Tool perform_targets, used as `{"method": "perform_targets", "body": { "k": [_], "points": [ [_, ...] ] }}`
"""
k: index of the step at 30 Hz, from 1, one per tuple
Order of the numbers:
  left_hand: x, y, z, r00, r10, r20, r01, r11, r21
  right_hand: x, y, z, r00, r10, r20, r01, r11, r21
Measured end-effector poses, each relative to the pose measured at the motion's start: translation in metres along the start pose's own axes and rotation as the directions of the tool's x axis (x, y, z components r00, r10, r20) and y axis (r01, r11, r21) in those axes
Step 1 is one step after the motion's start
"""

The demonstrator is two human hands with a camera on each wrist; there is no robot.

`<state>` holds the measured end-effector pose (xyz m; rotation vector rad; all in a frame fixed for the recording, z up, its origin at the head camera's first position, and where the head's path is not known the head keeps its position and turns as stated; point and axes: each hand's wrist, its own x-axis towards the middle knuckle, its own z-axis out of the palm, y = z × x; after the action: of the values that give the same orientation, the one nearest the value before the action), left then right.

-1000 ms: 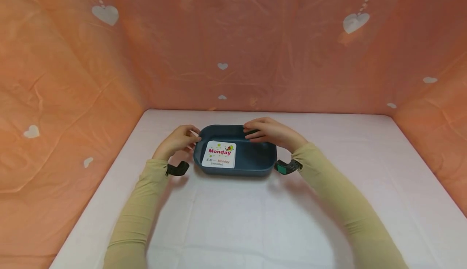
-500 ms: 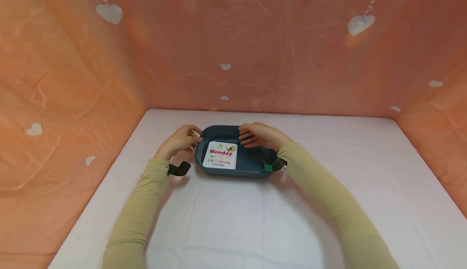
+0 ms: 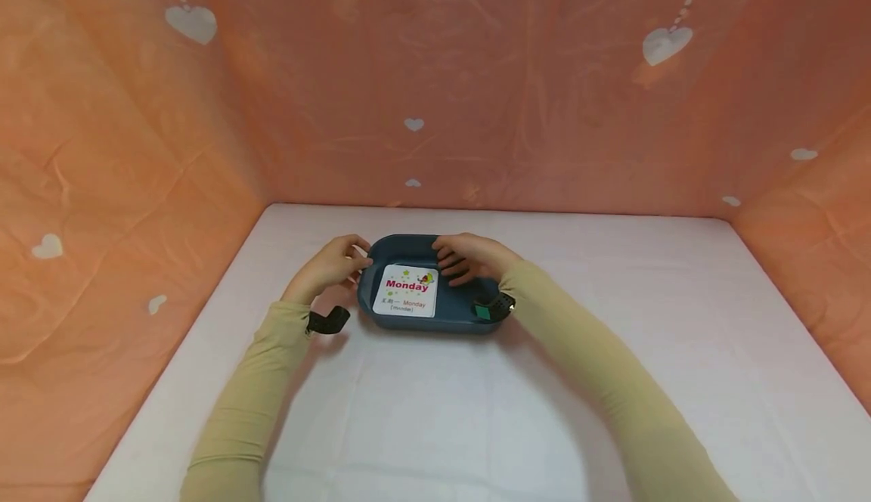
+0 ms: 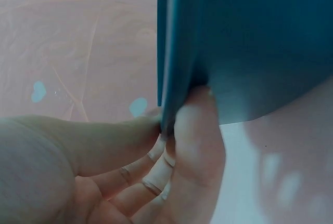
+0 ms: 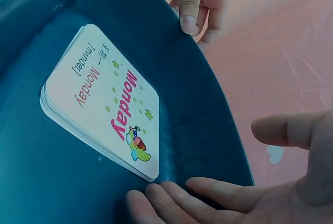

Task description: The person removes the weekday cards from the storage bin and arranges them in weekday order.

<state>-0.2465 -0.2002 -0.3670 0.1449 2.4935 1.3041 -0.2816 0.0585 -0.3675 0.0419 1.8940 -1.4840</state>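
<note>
A dark blue rectangular tray [image 3: 452, 305] with rounded corners rests on the white-covered table. Inside it, toward the left, lies a stack of white flash cards [image 5: 101, 96]; the top one reads "Monday" with a small cartoon picture. My left hand [image 3: 332, 266] is at the tray's left end, and in the left wrist view its thumb and index finger [image 4: 200, 151] pinch the rim. My right hand [image 3: 479, 254] reaches over the back rim from the right. Its fingers extend into the tray beside the cards' edge, the thumb [image 5: 283, 130] held apart outside the wall.
White cloth [image 3: 422, 411] covers the table. Orange sheeting with white hearts [image 3: 517, 109] rises at the back and on both sides. A black strap [image 3: 329, 320] is on the left wrist, and another strap [image 3: 495, 307] with a green piece on the right.
My right hand has moved left along the tray's back side, its fingers coming closer to the cards. The left hand stays at the tray's left end; the cards lie as before.
</note>
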Motion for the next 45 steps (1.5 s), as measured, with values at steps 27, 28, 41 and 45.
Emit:
{"method": "perform_targets", "body": {
  "k": [27, 28, 41, 45],
  "points": [
    [0.002, -0.001, -0.002, 1.0, 0.009, 0.027, -0.009, 1.0, 0.007, 0.013, 0.005, 0.002, 0.999, 0.024, 0.034, -0.02, 0.994, -0.111],
    [0.002, -0.001, -0.002, 1.0, 0.007, 0.027, -0.007, 1.0, 0.006, 0.013, 0.005, 0.002, 0.999, 0.025, 0.033, -0.021, 0.993, -0.118],
    [0.004, -0.001, -0.005, 1.0, 0.006, 0.03, -0.006, 1.0, 0.002, 0.008, 0.002, 0.001, 1.0, 0.01, 0.018, -0.008, 0.991, -0.132],
    [0.003, -0.001, -0.004, 1.0, -0.001, 0.03, 0.001, 1.0, 0.002, 0.009, 0.004, 0.001, 1.0, 0.004, 0.022, -0.002, 0.994, -0.111]
  ]
}}
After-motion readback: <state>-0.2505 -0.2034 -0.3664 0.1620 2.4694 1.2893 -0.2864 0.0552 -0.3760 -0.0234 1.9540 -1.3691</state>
